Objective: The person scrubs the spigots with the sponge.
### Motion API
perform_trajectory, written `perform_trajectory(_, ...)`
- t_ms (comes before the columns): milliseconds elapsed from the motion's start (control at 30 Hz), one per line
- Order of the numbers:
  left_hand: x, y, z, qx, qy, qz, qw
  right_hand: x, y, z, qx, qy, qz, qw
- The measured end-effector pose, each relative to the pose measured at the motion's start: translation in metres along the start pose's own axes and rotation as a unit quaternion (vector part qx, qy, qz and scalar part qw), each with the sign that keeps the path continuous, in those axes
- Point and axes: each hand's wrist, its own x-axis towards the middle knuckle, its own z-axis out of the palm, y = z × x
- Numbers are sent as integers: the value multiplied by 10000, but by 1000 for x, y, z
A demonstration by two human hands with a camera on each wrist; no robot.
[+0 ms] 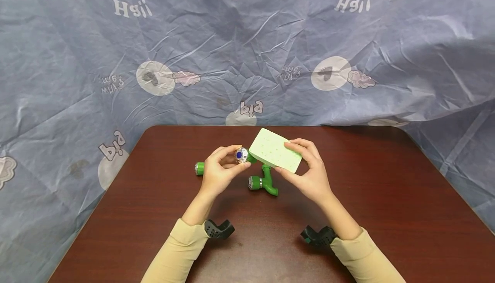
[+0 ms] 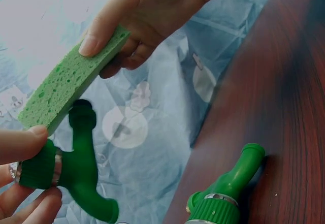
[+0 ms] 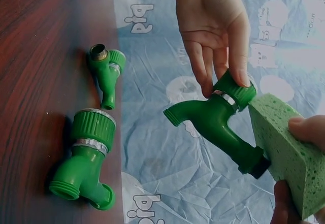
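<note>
My left hand (image 1: 217,172) grips a green plastic tap (image 3: 216,122) by its ribbed knob, lifted above the table. The knob's silvery end with a blue centre (image 1: 239,155) faces the head camera. Thumb and fingers of my right hand (image 1: 316,178) hold a pale green rectangular sponge (image 1: 273,150) by its edges. In the left wrist view the sponge overlaps the top of the tap's knob; in the right wrist view it is right beside the knob and the dark threaded inlet (image 3: 261,168).
A second green tap (image 1: 267,183) lies on the dark red-brown table (image 1: 367,188) below the sponge. A third tap (image 1: 199,168), partly hidden by the left hand, lies to the left. Behind the table hangs a blue-grey printed cloth (image 1: 247,51).
</note>
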Motion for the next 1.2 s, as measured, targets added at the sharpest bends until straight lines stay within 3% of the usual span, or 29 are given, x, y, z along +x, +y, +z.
perform_trajectory(133, 2, -12, 1, -210, 261, 85, 9994, 1, 3, -3, 76, -183, -141, 9997)
perform_trajectory(267, 4, -27, 1, -231, 403, -33, 9989, 1, 14, -3, 102, -297, -231, 9992)
perform_trajectory(467, 2, -35, 1, 396, 421, -186, 9982, -4, 39, 1, -281, -284, 156, 9991)
perform_trajectory(800, 0, -30, 7, 934, 424, -242, 9944, -9, 45, 9, -877, 96, 272, 9957)
perform_trajectory(933, 2, -31, 5, 852, 589, -282, 9942, -9, 47, 10, -964, -98, 80, 9953)
perform_trajectory(1067, 4, -31, 2, 665, 890, -561, 9922, -8, 49, 7, -760, -384, -81, 9963)
perform_trajectory(1200, 4, -17, -1, 530, 1040, -879, 9893, -7, 50, 5, -504, -703, -209, 9960)
